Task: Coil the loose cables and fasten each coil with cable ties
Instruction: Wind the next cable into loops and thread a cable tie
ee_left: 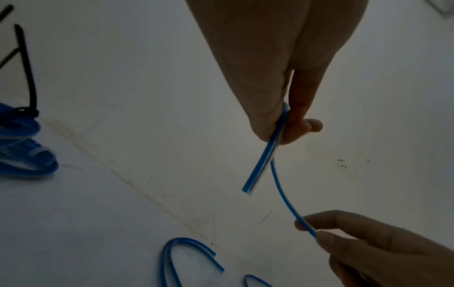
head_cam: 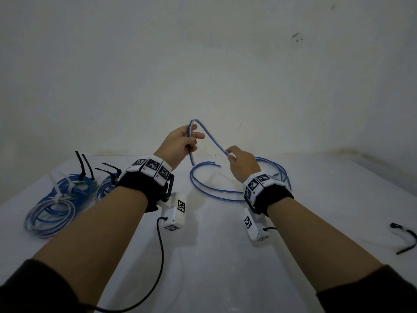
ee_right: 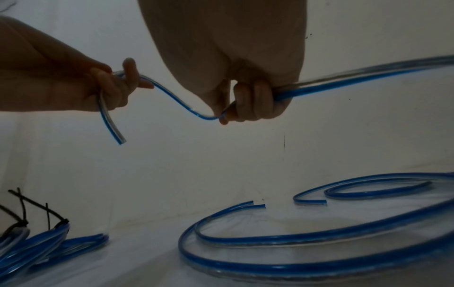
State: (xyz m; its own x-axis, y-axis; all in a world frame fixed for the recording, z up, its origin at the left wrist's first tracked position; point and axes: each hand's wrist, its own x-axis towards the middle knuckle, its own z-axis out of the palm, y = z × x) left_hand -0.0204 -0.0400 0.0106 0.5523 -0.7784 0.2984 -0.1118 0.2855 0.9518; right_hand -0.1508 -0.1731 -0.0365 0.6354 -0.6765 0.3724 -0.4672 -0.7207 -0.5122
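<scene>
In the middle of the head view I see my left hand held up above the white table. Its fingers are curled around the blue cable close to its end, and the short cut end hangs down below the hand. In the left wrist view the cable sits between the thumb and the fingers.

My right hand is a little lower and to the right. Its fingers are curled around the same cable further along. In the right wrist view I see the cable dip between the two hands and come out past the right hand toward the right edge of the frame.

The rest of the cable lies in big loose loops on the table, behind and below the right hand.

At the left of the head view lie the tied coils, blue and clear, close together. Black cable ties stick up from them, and a white tie too.

At the right edge of the head view a loose black tie lies bent on the table, well apart from the hands.
</scene>
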